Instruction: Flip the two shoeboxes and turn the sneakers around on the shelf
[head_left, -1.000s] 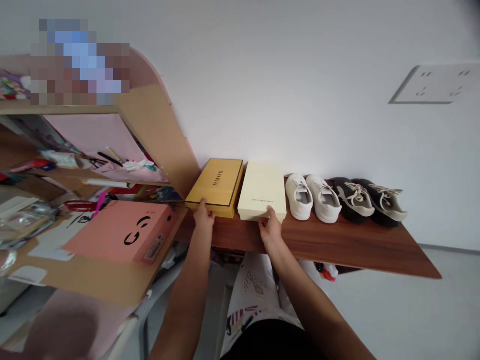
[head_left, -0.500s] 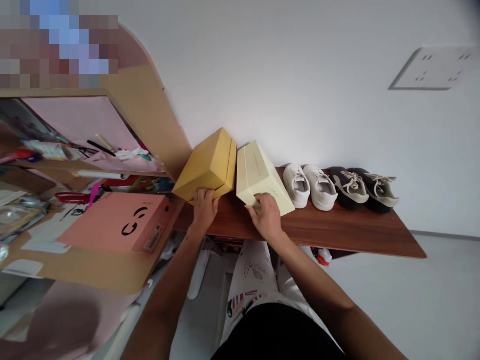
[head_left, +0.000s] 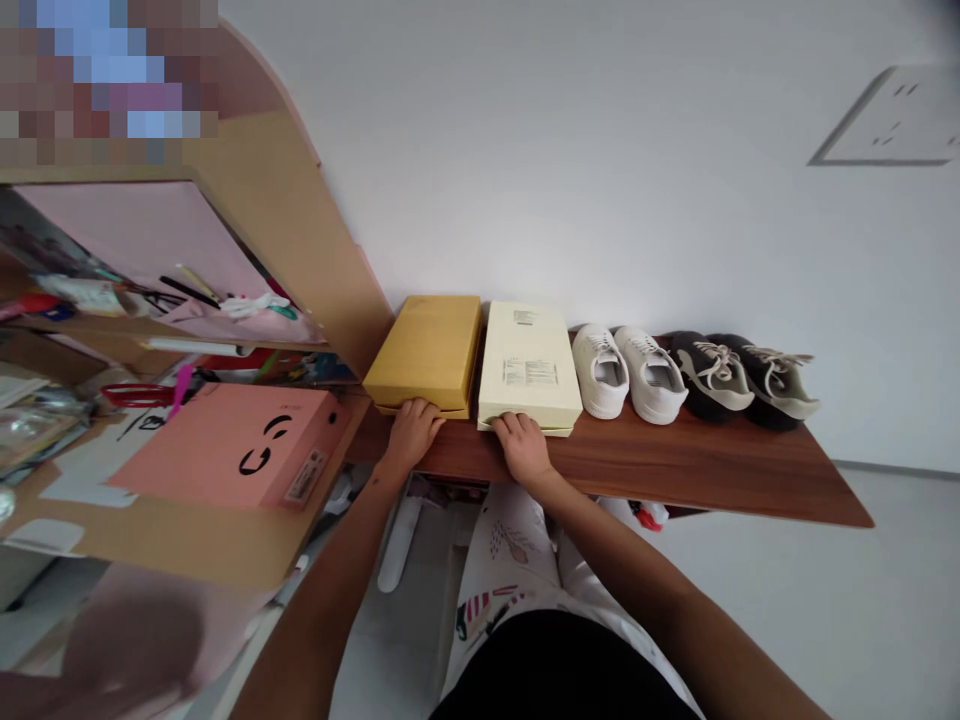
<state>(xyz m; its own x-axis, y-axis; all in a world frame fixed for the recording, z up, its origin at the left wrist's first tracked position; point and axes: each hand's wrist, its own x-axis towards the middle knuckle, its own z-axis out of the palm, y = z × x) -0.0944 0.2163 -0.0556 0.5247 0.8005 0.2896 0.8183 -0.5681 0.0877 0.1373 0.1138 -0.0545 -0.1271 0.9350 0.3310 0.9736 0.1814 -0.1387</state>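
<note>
Two shoe boxes lie side by side, bottom faces up, on a dark wooden shelf (head_left: pixel 675 470). The yellow box (head_left: pixel 427 350) is on the left and the cream box (head_left: pixel 527 362), with printed labels on its upturned face, is on the right. My left hand (head_left: pixel 409 432) rests against the near edge of the yellow box, fingers curled on it. My right hand (head_left: pixel 521 445) presses the near edge of the cream box in the same way.
A pair of white sneakers (head_left: pixel 628 370) and a pair of dark sneakers (head_left: pixel 739 378) stand on the shelf to the right of the boxes. A pink box (head_left: pixel 232 445) lies on a cluttered desk at left, under a shelving unit (head_left: pixel 285 230). A wall socket (head_left: pixel 892 115) is at upper right.
Both boxes were tipped up on their far edges and turned over; they lie flat again with the undersides up. My hands stayed at their near edges.
</note>
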